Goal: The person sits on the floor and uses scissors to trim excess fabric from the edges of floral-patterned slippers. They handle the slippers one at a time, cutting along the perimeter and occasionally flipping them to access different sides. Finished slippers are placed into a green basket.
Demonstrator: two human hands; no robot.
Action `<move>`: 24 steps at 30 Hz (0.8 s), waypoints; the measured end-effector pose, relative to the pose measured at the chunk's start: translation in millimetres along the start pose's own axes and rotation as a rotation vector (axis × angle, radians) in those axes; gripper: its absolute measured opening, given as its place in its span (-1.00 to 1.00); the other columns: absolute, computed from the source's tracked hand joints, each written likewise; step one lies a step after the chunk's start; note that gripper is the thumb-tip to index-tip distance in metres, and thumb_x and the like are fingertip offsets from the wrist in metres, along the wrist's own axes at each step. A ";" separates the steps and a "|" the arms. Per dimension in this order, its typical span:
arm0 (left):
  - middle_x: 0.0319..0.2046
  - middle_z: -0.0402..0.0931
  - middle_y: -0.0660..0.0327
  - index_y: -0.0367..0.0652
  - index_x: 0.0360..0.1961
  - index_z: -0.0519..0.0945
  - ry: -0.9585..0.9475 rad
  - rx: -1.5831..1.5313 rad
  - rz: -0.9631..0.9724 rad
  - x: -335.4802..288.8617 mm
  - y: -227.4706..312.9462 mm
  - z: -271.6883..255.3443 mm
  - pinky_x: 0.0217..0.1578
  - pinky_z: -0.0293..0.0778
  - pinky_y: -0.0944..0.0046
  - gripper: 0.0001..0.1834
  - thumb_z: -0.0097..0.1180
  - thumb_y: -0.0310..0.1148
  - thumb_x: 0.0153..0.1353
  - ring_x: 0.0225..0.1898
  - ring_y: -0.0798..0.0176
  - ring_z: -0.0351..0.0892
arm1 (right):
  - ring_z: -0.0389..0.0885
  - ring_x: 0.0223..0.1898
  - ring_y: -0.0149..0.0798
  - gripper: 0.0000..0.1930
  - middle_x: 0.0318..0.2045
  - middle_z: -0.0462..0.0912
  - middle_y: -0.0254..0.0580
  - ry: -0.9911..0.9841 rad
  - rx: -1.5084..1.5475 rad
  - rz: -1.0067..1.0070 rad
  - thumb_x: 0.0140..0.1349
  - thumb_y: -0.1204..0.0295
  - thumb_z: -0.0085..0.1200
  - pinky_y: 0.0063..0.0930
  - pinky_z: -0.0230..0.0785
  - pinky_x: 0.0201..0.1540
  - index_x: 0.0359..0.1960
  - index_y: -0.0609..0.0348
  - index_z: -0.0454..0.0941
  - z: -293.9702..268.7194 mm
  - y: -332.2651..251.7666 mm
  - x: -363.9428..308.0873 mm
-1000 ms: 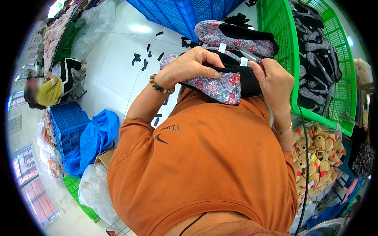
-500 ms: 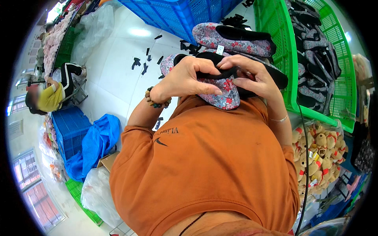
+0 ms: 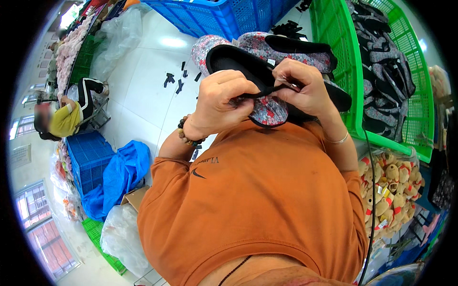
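Note:
A floral cloth slipper point(image 3: 269, 111) with black lining and black edging is held in front of my chest. Its toe points away from me and its heel is nearest my shirt. My left hand point(image 3: 224, 100) pinches the black edge on the left side of the heel. On the other side, my right hand point(image 3: 305, 90) has thumb and fingers closed on the same edging, which is drawn taut between both hands. Just beyond lie more floral slippers point(image 3: 305, 53) with black insides, one with a small white tag.
Ahead stands a blue plastic crate point(image 3: 234, 21). At right, a green crate point(image 3: 336, 52) holds many slippers point(image 3: 386, 86), with tan plush toys point(image 3: 389, 190) below. Black strips point(image 3: 170, 79) lie on the tiled floor. A seated person point(image 3: 64, 119) in yellow is far left, near another blue crate point(image 3: 88, 159).
The slipper has tilted so that its black opening and toe show. My fingers have closed in on the heel edging, now stretched between them. Earlier they were more spread around the heel.

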State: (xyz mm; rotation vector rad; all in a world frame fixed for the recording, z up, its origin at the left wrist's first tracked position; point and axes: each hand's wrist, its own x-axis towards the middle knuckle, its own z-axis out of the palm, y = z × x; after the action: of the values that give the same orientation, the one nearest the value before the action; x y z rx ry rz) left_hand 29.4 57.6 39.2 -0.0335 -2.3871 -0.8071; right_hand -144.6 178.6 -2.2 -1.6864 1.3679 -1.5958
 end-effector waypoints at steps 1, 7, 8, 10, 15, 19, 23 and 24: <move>-0.60 0.47 0.21 -0.21 -0.51 0.55 0.013 0.037 0.007 -0.8 -0.2 0.8 -0.61 0.33 0.40 -0.74 0.11 -0.70 -0.35 -0.60 0.26 0.45 | 0.31 -0.58 -0.52 -0.74 -0.54 0.43 -0.35 0.077 -0.028 -0.003 -0.16 0.64 0.27 -0.67 0.16 -0.54 -0.42 0.25 0.45 4.5 -3.7 -2.0; -0.59 0.48 0.17 -0.19 -0.53 0.47 0.325 0.115 0.167 -4.4 -8.0 20.6 -0.60 0.34 0.39 -0.70 0.17 -0.73 -0.38 -0.60 0.23 0.46 | 0.29 -0.61 -0.65 -0.78 -0.54 0.48 -0.42 0.436 0.082 0.045 -0.15 0.67 0.22 -0.73 0.14 -0.58 -0.48 0.18 0.44 27.0 5.6 -10.2; -0.59 0.48 0.17 -0.19 -0.53 0.46 0.372 0.124 0.186 -5.2 -9.6 23.6 -0.60 0.35 0.39 -0.69 0.18 -0.73 -0.38 -0.60 0.23 0.46 | 0.31 -0.61 -0.64 -0.77 -0.54 0.49 -0.41 0.459 0.069 0.025 -0.16 0.67 0.22 -0.73 0.16 -0.57 -0.49 0.18 0.43 28.1 8.2 -9.7; -0.56 0.48 0.17 -0.16 -0.50 0.44 0.388 0.211 0.250 -6.9 -15.6 27.3 -0.60 0.33 0.36 -0.66 0.22 -0.73 -0.36 -0.60 0.21 0.45 | 0.34 -0.60 -0.62 -0.77 -0.54 0.50 -0.38 0.504 0.043 -0.014 -0.17 0.68 0.23 -0.72 0.18 -0.56 -0.49 0.19 0.43 28.5 11.7 -8.7; -0.56 0.47 0.20 -0.15 -0.54 0.41 0.426 0.263 0.316 -8.7 -29.6 37.5 -0.62 0.27 0.32 -0.68 0.22 -0.69 -0.36 -0.62 0.21 0.41 | 0.41 -0.59 -0.50 -0.76 -0.52 0.52 -0.27 0.524 -0.125 -0.065 -0.18 0.68 0.24 -0.67 0.26 -0.53 -0.49 0.21 0.42 26.0 15.1 -9.9; -0.58 0.45 0.21 -0.15 -0.57 0.40 0.438 0.264 0.348 -4.9 -41.2 44.2 -0.62 0.26 0.31 -0.72 0.18 -0.68 -0.35 -0.63 0.22 0.39 | 0.43 -0.57 -0.48 -0.76 -0.49 0.53 -0.24 0.552 -0.184 -0.077 -0.17 0.69 0.23 -0.66 0.29 -0.51 -0.47 0.23 0.43 25.1 21.6 -9.9; -0.44 0.50 0.12 -0.18 -0.47 0.40 0.348 0.196 0.253 -7.2 -47.0 45.7 -0.54 0.35 0.31 -0.67 0.17 -0.73 -0.30 -0.51 0.17 0.47 | 0.43 -0.56 -0.51 -0.75 -0.47 0.53 -0.25 0.574 -0.186 -0.083 -0.17 0.70 0.23 -0.67 0.28 -0.52 -0.45 0.22 0.44 24.6 34.4 -11.0; -0.42 0.50 0.11 -0.19 -0.46 0.41 0.335 0.144 0.198 -4.2 -46.9 46.0 -0.52 0.35 0.32 -0.68 0.16 -0.71 -0.30 -0.50 0.19 0.46 | 0.43 -0.56 -0.51 -0.74 -0.47 0.53 -0.26 0.577 -0.176 -0.058 -0.17 0.71 0.22 -0.67 0.28 -0.52 -0.44 0.22 0.43 25.3 33.7 -11.5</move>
State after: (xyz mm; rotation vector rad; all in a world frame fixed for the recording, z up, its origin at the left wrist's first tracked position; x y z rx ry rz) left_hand -2.0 45.8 -17.4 -0.0694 -2.0796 -0.5021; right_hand -131.1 167.0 -42.2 -1.4181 1.7822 -2.1596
